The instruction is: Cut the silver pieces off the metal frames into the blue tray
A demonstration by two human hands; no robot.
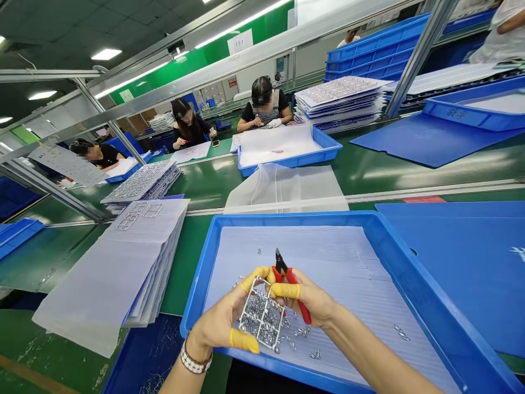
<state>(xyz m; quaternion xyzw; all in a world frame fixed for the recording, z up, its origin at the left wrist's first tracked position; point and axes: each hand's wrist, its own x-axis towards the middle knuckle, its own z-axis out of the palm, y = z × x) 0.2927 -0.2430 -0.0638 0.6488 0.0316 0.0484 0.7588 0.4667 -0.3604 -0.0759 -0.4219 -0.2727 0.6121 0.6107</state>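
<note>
My left hand [229, 317], with yellow finger cots, grips a small silver plastic frame [259, 320] with crossbars, tilted up over the tray. In my right hand [314, 301], also in yellow cots, are red-handled side cutters [304, 312], their dark jaws pointing up and away from me. My right thumb and fingers meet the frame's top corner beside the left fingertips. Beneath both hands a heap of small silver pieces [302, 331] lies on the white lining sheet [328, 257] of a blue tray [287, 219]. A few pieces are scattered apart, at the right and near the back.
Left of the tray leans a stack of white sheets [151, 241] with silver frames on top. Behind are a clear plastic bag [287, 186] and another blue tray [332, 148]. A blue board [463, 262] lies right. Several people work across the green bench [381, 175], beyond metal posts [418, 60].
</note>
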